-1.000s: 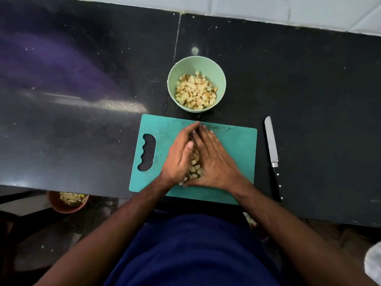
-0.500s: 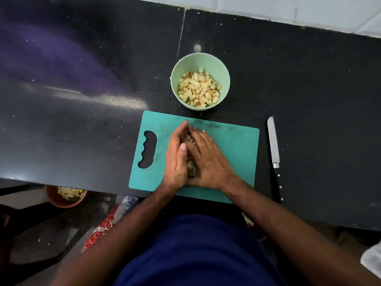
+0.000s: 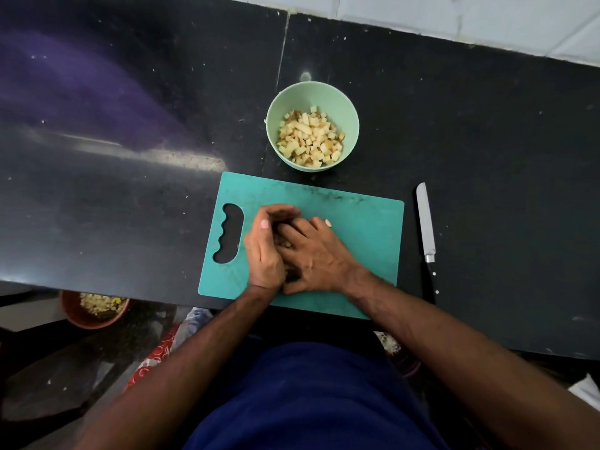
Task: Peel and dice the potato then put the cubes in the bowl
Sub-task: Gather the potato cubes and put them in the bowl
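Note:
On the teal cutting board (image 3: 363,228) my left hand (image 3: 264,251) and my right hand (image 3: 316,256) are cupped tightly together around a heap of potato cubes (image 3: 285,244), which is almost wholly hidden between the palms. One cube (image 3: 329,223) peeks out by my right fingertips. Behind the board stands a pale green bowl (image 3: 344,102) partly filled with diced potato (image 3: 310,138).
A knife (image 3: 426,222) with a black handle lies on the black counter just right of the board. An orange bowl of scraps (image 3: 94,308) sits lower, beyond the counter's front edge at the left. White tiles run along the back.
My hands have closed in on the cubes, which showed between them a second ago and are now nearly covered. Both hands have shifted slightly toward the board's handle end.

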Demonstrator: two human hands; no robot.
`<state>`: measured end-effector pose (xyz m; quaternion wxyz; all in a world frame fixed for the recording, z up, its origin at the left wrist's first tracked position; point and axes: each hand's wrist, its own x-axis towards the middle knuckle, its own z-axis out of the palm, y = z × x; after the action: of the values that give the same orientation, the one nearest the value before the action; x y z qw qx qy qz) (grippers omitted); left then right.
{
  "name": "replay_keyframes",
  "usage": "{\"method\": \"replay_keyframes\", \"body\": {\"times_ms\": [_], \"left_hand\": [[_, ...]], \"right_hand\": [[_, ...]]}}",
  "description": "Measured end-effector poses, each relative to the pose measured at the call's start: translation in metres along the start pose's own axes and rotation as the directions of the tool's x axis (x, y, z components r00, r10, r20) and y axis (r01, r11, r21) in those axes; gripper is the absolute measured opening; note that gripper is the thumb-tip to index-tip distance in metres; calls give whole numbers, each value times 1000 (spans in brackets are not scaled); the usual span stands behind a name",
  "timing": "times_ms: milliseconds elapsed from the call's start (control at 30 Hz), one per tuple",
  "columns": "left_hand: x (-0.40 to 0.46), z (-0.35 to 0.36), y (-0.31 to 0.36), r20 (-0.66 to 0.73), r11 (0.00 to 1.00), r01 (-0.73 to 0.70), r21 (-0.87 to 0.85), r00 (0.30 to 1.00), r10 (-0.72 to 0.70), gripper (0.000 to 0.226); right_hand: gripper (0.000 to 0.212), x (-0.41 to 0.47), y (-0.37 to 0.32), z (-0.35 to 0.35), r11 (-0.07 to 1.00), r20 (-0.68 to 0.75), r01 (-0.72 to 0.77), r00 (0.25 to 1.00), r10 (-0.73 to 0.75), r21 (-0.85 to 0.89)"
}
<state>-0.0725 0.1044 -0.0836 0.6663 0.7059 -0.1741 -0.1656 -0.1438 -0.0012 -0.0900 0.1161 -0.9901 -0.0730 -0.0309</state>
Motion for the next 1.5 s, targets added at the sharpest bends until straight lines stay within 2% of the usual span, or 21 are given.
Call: {"method": "replay_keyframes", "body": {"times_ms": [133,333,400,533,600,667,767,833,933,1000,1067,1167,1233,1300,1400,1467,1500], "left_hand": [[1,1,0,-14,999,23,-35,1000,-24,48],[10,4,4,-119,979,91,-183,986,-114,46],[16,4,6,-141,972,104,-213,981,-136,46],[22,2,17,-120,973,102,-207,984,-128,46],[31,1,25,-107,969,90,-231,987,-117,47],[39,-2,33,-87,964,68,-258,992,-93,49],[49,-8,43,-32,956,82,-283,995,-95,49],[55,-12,45,24,959,111,-261,994,-109,46],[60,-13,45,165,983,118,-138,982,-94,43],[59,-14,43,214,991,120,-51,971,-106,41],[59,-18,39,210,992,128,-22,970,-121,35],[59,-27,34,188,994,111,18,976,-112,27],[57,-33,32,192,993,70,93,977,-87,24],[58,-43,32,241,978,16,206,968,-66,23],[59,-59,30,365,925,-90,370,929,-56,25],[58,-70,27,449,878,-172,447,892,-55,28],[56,-75,26,489,858,-202,472,870,-64,30]], "right_hand": [[56,1,1,3,997,-112,64,991,-69,-47],[19,18,-3,4,996,-208,-6,978,-12,-87],[16,24,-1,-2,1000,-181,-14,983,12,-5],[33,32,0,-22,968,-13,-111,993,117,225],[34,34,3,-29,913,87,-232,973,216,334],[25,34,4,-39,815,157,-348,937,311,462],[12,34,10,-63,573,255,-464,876,408,676],[10,34,16,-82,453,317,-498,851,419,739],[15,38,30,-114,348,360,-488,856,372,801],[14,52,43,-137,305,373,-503,839,397,809],[11,76,65,-150,334,339,-537,799,496,775],[20,115,97,-155,529,288,-600,779,557,600],[22,132,111,-152,704,335,-606,794,507,371],[29,142,119,-146,836,391,-533,802,452,127],[59,149,127,-145,902,550,-431,755,356,8],[58,150,131,-157,911,652,-411,701,288,40],[52,149,131,-165,902,652,-423,709,267,91]]}}
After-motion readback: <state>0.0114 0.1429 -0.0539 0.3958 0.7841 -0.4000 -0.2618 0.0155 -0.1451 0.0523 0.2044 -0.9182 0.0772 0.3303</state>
